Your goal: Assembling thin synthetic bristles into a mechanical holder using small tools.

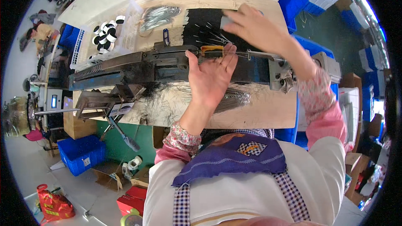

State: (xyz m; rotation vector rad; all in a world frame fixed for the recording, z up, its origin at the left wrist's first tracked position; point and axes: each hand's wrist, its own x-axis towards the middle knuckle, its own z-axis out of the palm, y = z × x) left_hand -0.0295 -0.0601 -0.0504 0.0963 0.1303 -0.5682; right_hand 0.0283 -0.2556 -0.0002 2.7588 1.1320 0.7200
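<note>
My left hand (211, 79) is palm up at the middle of a long metal bench machine (169, 60), fingers stretched and thumb apart. Its fingertips are beside a small yellow-orange block (212, 51) and a thin twisted-looking wire on the machine's rod (266, 55); whether they touch the wire I cannot tell. Above and to the right, my right hand (255, 27) hangs over a black mat of bristles (201, 23), fingers extended and slightly blurred, with no object visible in it. Several thin bent wires (215, 38) lie on the black bristles.
A white crate (125, 37) holds several black-and-white rolls (109, 33). Silvery wires (161, 16) lie at the back, and another wire bundle (236, 99) lies near the front edge. Loose dark bristles (157, 100) litter the wooden table (259, 117). Blue bins (81, 152) stand around it.
</note>
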